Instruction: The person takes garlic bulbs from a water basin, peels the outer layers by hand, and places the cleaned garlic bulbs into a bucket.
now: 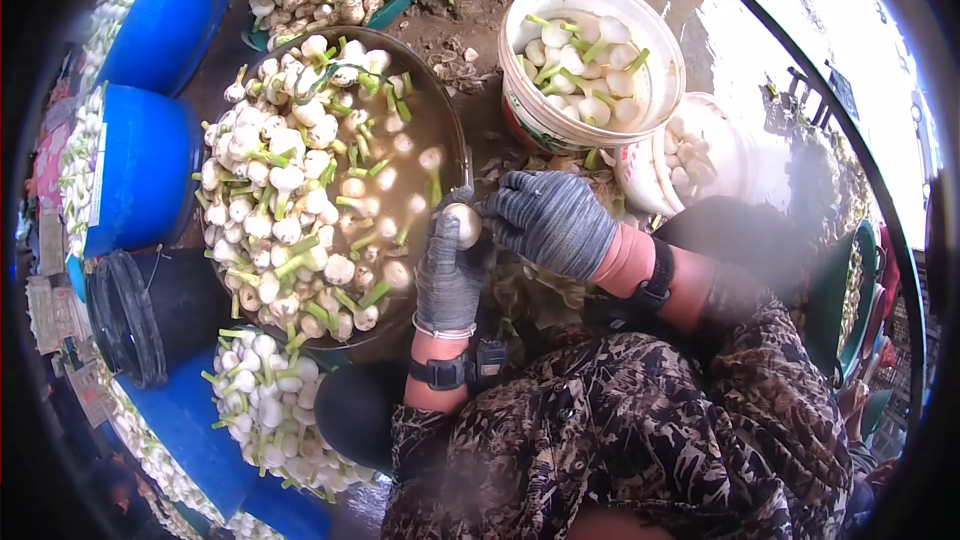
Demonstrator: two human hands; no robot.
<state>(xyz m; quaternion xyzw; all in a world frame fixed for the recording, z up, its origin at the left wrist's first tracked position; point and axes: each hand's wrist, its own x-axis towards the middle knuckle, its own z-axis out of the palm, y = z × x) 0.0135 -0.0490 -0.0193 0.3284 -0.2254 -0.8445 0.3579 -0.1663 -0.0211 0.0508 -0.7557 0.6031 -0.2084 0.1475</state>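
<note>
My left hand [448, 275], in a grey glove, is closed around a white garlic bulb [463, 225] at the right rim of a wide metal basin. Close beside the bulb is my right hand [555, 220], also gloved, its fingers bent together; whatever lies between its fingertips is too small to make out. The basin [466, 155] holds murky water and a large heap of garlic bulbs [285, 175] with cut green stems. Above my right hand stands a white bucket [667, 112] with cleaner bulbs [590, 65] in water.
Another white container [645, 175] with bulbs stands behind my right wrist. Blue tubs [145, 165] line the left side, near a black bucket [135, 315]. More garlic [275, 405] is heaped at the lower left. Peelings lie on the wet ground [470, 25].
</note>
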